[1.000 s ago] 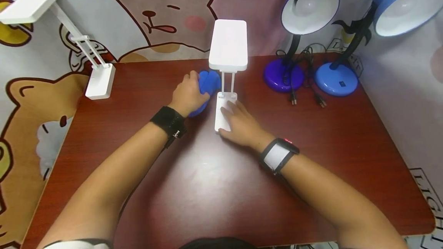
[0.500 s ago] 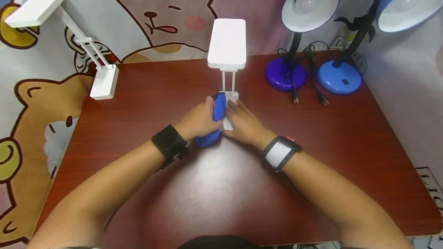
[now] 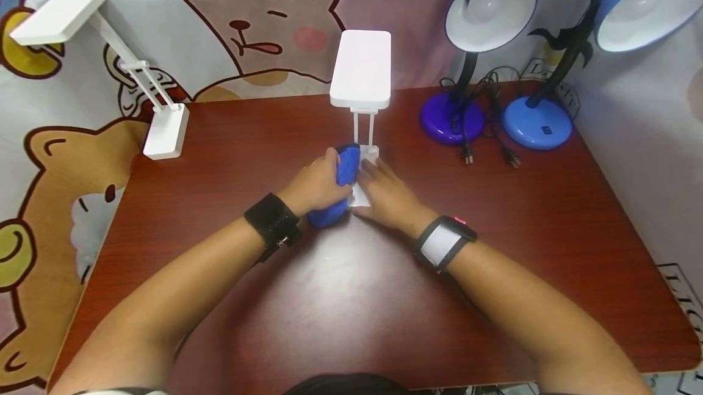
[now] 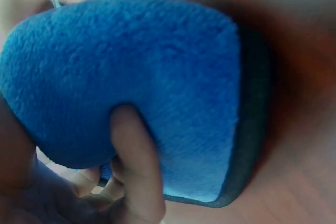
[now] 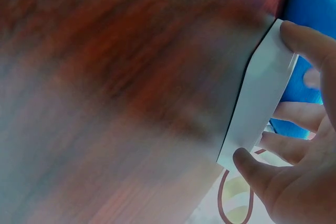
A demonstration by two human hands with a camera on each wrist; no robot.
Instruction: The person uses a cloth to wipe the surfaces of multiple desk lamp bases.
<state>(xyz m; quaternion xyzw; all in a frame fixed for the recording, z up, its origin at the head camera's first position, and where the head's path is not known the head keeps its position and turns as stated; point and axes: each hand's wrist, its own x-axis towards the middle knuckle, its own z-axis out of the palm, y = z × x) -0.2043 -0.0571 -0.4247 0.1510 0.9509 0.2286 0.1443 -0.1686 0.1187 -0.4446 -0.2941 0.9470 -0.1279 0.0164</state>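
Note:
My left hand (image 3: 314, 186) grips a plush blue cleaning cloth (image 3: 347, 169) with dark edging, folded thick, against the left side of a white desk lamp's base (image 3: 359, 198). In the left wrist view a finger sinks into the fuzzy face of the cloth (image 4: 173, 61). My right hand (image 3: 391, 198) holds that same base from the right. Its thumb and fingertips rest along the white base (image 5: 257, 93) in the right wrist view, with blue cloth just beyond. Above the hands stands the lamp's flat rectangular head (image 3: 360, 68), on two thin rods.
A second white desk lamp (image 3: 166, 131) stands at the table's back left corner. At the back right are a purple lamp (image 3: 451, 119) and a blue lamp (image 3: 537, 123), with black cords and plugs (image 3: 511, 157) between them. A cartoon-printed cloth (image 3: 263, 10) hangs behind the table (image 3: 219, 138).
My left hand has brought the cloth from behind and left of the lamp toward me, against its base, then shifted it slightly. The right hand stays on the base.

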